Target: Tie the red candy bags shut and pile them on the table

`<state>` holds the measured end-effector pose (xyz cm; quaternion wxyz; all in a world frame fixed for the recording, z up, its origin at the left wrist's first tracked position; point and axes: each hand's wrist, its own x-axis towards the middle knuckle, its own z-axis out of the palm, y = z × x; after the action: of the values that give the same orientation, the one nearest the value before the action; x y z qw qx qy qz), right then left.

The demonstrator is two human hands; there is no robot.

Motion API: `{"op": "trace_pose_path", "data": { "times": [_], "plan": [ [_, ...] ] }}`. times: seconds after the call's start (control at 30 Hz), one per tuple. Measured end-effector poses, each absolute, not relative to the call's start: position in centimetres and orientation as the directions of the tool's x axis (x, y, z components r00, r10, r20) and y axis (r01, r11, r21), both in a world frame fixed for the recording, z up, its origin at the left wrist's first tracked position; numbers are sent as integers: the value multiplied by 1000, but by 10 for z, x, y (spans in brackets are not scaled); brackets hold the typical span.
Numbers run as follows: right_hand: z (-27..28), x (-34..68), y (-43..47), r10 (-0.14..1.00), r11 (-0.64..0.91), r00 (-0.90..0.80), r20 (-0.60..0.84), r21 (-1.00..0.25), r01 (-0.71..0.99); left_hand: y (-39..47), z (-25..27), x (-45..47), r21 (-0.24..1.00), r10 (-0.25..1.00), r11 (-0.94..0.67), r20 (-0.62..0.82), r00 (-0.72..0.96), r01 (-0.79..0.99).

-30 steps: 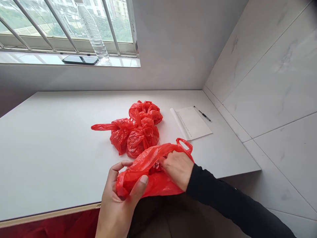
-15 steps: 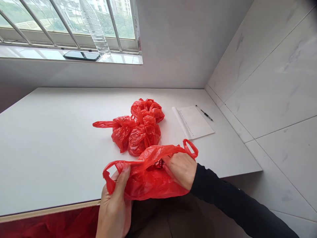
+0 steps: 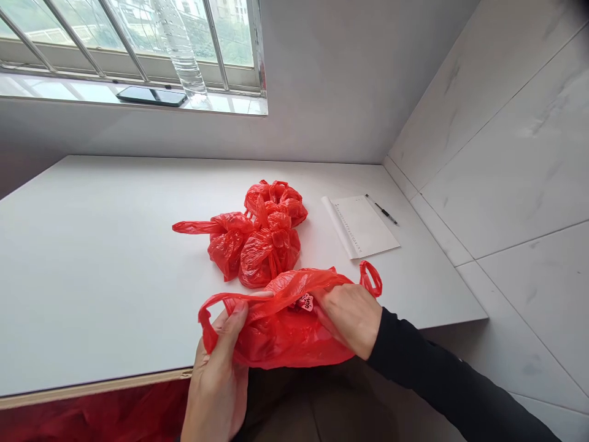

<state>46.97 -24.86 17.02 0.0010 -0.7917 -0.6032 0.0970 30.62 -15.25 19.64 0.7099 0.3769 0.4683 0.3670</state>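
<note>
A red plastic bag (image 3: 294,337) hangs at the table's front edge with its mouth spread. My left hand (image 3: 221,362) grips the left rim of the bag beside its handle, thumb on the outside. My right hand (image 3: 352,313) reaches into the bag from the right, and its fingers are hidden by the plastic. A small red packet (image 3: 304,302) with a pale label and dark characters shows inside, close to the right hand's fingers. I cannot tell whether that hand holds it. The right handle loop stands up loose beside the wrist.
Several tied red plastic bags (image 3: 269,255) sit together mid-table. To their right lie a notebook (image 3: 365,227) and a black pen (image 3: 381,210). A phone (image 3: 151,96) and a clear water bottle (image 3: 188,70) are on the windowsill. Red material (image 3: 92,411) shows below the table edge.
Both hands and the bag have shifted slightly to the right. More of the packet's pale label shows inside the bag. The tied bags stay where they were.
</note>
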Motion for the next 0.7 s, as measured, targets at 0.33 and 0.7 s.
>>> {"op": "trace_pose_path", "data": {
  "times": [0.33, 0.7],
  "plan": [
    [168, 477, -240, 911, -398, 377, -169, -117, 910, -153, 196, 311, 884, 861, 439, -363, 355, -159],
    [174, 479, -253, 935, -291, 255, -246, -125, 948, -159, 202, 310, 899, 837, 407, -298, 458, -159]
  ]
}}
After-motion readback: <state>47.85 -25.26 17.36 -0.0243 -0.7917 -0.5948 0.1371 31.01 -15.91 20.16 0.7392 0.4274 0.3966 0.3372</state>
